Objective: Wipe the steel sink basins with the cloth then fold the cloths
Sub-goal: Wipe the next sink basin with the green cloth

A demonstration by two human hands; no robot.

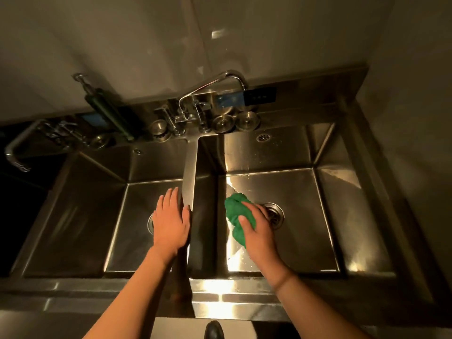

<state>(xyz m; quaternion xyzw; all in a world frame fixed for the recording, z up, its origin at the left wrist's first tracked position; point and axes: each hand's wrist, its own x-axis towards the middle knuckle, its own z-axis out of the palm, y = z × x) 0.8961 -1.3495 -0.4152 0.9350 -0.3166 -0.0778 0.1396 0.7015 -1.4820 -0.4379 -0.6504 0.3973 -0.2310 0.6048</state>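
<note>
Steel basin [293,189] | right hand [259,231] grips green cloth [236,209] — drain [277,214] half hidden

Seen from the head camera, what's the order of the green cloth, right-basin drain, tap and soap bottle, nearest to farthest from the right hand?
1. green cloth, gripped in the right hand.
2. right-basin drain, on the basin floor beside the fingers.
3. tap, back ledge, centre.
4. soap bottle, back ledge, far left.

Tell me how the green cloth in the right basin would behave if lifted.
Probably floppy: the green cloth sits bunched in soft folds under the right hand. Likely light, since it crumples small. It may slide easily on the shiny basin floor.
</note>
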